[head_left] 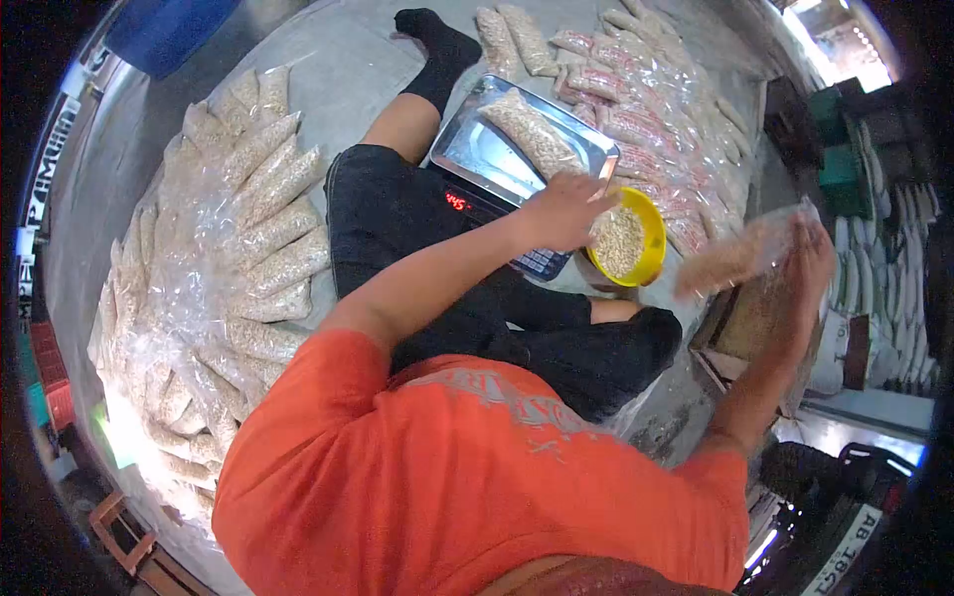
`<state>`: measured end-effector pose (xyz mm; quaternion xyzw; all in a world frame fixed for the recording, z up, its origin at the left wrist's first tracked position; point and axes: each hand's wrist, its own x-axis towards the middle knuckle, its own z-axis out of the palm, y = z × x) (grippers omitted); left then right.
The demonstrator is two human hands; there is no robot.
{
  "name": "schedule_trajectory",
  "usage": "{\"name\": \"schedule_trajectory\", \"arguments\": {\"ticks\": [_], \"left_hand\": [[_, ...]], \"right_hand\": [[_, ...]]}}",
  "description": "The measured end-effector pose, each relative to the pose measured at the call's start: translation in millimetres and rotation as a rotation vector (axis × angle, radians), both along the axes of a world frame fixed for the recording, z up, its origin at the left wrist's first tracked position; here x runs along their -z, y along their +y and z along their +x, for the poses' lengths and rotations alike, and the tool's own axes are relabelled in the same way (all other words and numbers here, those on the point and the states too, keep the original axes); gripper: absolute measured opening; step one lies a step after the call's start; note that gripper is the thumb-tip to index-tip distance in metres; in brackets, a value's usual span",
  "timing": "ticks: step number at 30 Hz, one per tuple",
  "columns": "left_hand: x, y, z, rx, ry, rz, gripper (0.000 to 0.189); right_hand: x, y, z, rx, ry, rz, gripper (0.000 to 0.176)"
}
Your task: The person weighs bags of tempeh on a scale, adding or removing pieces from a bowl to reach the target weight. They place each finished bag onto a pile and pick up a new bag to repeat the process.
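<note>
On the steel plate of a digital scale (pixel 472 149) lies a filled clear bag (pixel 532 131), tilted across it. My left hand (pixel 568 211) is at the bag's lower end, above the scale's near right edge; its fingers are bent, and their contact with the bag is partly hidden. Right beside it stands a yellow bowl (pixel 656 238) holding pale pieces (pixel 618 241). Out to the right, my right hand (pixel 810 248) grips the gathered top of another filled clear bag (pixel 730 260), which is blurred by motion. The scale's red digits are lit.
Many filled clear bags (pixel 278 233) spread in a fan on the floor at the left. More bags, some with red print (pixel 636 124), lie in rows beyond the bowl. A blue container (pixel 169 35) stands at the upper left, and a wooden box (pixel 740 333) at the right.
</note>
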<state>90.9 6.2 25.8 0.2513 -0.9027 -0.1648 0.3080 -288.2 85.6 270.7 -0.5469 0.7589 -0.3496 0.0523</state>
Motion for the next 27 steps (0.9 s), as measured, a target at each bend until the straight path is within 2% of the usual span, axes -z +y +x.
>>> {"name": "schedule_trajectory", "arguments": {"ticks": [1, 3, 5, 7, 8, 10, 11, 12, 13, 14, 15, 17, 19, 20, 21, 22, 24, 25, 26, 27], "left_hand": [[-2.6, 9.9, 8.5, 0.06, -0.028, 0.064, 0.074], [-17.1, 41.0, 39.1, 0.19, -0.208, 0.334, 0.068], [16.3, 77.2, 70.2, 0.206, 0.044, 0.47, 0.049], [32.2, 99.5, 101.7, 0.137, 0.006, 0.87, 0.042], [43.0, 106.9, 116.4, 0.117, 0.01, 0.846, 0.041], [47.1, 105.3, 125.3, 0.146, 0.009, 0.823, 0.04], [33.6, 98.3, 121.2, 0.072, -0.146, 0.856, 0.043], [20.1, 93.1, 113.1, -0.01, -0.3, 0.876, 0.047], [7.8, 93.7, 107.5, 0.01, -0.305, 0.865, 0.047], [-4.3, 98.2, 108.1, -0.216, -0.506, 0.451, 0.052], [-10.2, 102.3, 111.2, -0.445, -0.688, 0.029, 0.059], [-2.7, 93.7, 124.2, -0.552, -0.818, 0.116, 0.065], [-2.4, 80.7, 138.1, -0.646, -0.948, 0.185, 0.072], [-6.5, 75.6, 140.4, -0.574, -1.019, 0.341, 0.074], [-9.2, 71.5, 140.3, -0.497, -1.082, 0.496, 0.076], [-9.2, 74.2, 141.8, -0.491, -1.085, 0.484, 0.076], [-9.1, 82.6, 143.2, -0.37, -1.119, 0.271, 0.078], [-16.2, 81.8, 131.7, -0.353, -1.125, 0.253, 0.078], [-28.0, 83.6, 115.2, -0.336, -1.086, 0.444, 0.076], [-34.6, 86.0, 100.8, -0.324, -1.043, 0.641, 0.075]], "right_hand": [[-0.7, -0.1, 3.8, 0.01, 0.008, -0.002, 0.031], [6.6, -0.4, 3.3, 0.092, -0.214, -0.077, 0.031], [8.2, 7.9, 2.4, 0.077, -0.209, -0.154, 0.03], [1.0, 22.6, 12.0, 0.174, -0.268, -0.319, 0.028], [3.3, 29.0, -16.7, 0.18, -0.437, -0.372, 0.032], [-12.2, 37.5, -6.9, 0.199, -0.488, -0.425, 0.031], [-22.6, 41.9, -9.2, 0.189, -0.541, -0.483, 0.03], [-19.8, 42.3, -30.4, 0.149, -0.29, -0.438, 0.028], [-12.1, 30.9, -37.2, 0.164, -0.274, -0.395, 0.025], [-5.0, 20.1, -43.7, 0.178, -0.258, -0.352, 0.022], [5.3, -3.3, -34.6, 0.24, -0.471, -0.306, 0.019], [79.3, -44.0, -112.3, 0.154, 0.02, 0.043, 0.026], [154.5, -67.1, -116.9, 0.183, -0.219, 0.2, 0.031], [211.7, -76.9, -141.0, 0.107, 0.125, 0.223, 0.029], [237.0, -75.5, -145.8, 0.116, 0.178, 0.216, 0.024], [261.5, -74.2, -149.4, 0.127, 0.231, 0.209, 0.021], [292.4, -68.7, -99.5, 0.313, 0.065, 0.013, 0.023], [312.3, -67.8, -71.7, 0.401, 0.143, -0.137, 0.031], [293.8, -55.4, -8.3, 0.405, 0.128, -0.017, 0.045], [338.0, -58.5, 1.8, 0.268, 0.076, -0.038, 0.046]]}}
